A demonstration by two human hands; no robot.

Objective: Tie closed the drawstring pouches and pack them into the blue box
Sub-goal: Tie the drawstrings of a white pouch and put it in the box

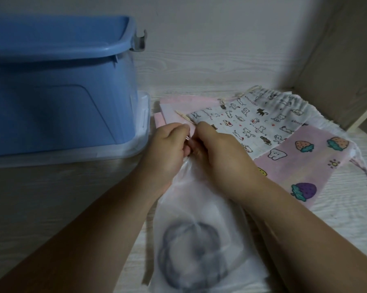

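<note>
— What does the pouch look like on your feed?

— I see the white pouch (199, 240) as thin and frosted, half see-through, with a dark round print low on it. It lies flat on the bench (51, 197), its gathered neck pointing away from me.

— And the hands?

— Both meet at that neck. The left hand (167, 144) has its fingers curled in, pinching the gathered cloth. The right hand (218, 149) is knuckles up, fingers tucked under, pinching the same spot. I cannot make out the cord itself. The blue box (57, 92) stands near on the left. A cat-print pouch (252, 121) overlaps a pink strawberry pouch (305, 166) just beyond the right hand.
</note>
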